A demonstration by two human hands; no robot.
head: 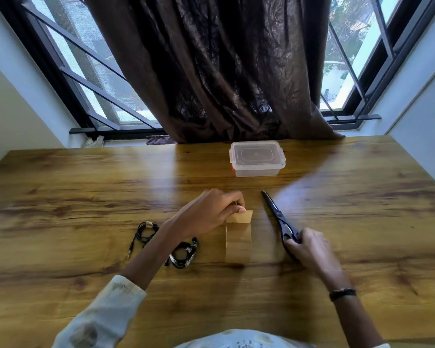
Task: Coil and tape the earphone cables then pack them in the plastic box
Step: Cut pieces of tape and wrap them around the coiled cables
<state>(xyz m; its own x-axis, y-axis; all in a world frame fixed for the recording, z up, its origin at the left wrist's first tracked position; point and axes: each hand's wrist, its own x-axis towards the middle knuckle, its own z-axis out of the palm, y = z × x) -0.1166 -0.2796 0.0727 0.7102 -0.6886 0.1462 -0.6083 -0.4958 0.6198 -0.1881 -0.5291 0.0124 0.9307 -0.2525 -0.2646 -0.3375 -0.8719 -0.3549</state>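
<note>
Right hand (309,247) grips the scissors (279,217) on the tabletop (86,184); left hand (211,212) pinches the tape roll's (237,243) free end; coiled earphones (182,254) wait leftward, plastic box (257,158) beyond, lidded; slack tape could fold onto itself.

Tape roll (238,243) centre; coiled earphones (146,233) left, scissors (280,219) right, plastic box (257,159) behind.

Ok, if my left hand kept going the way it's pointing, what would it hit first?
The left hand points right and slightly away, pinching the tape end. Past that, the scissors blades probably come first, though depth is unclear.
</note>
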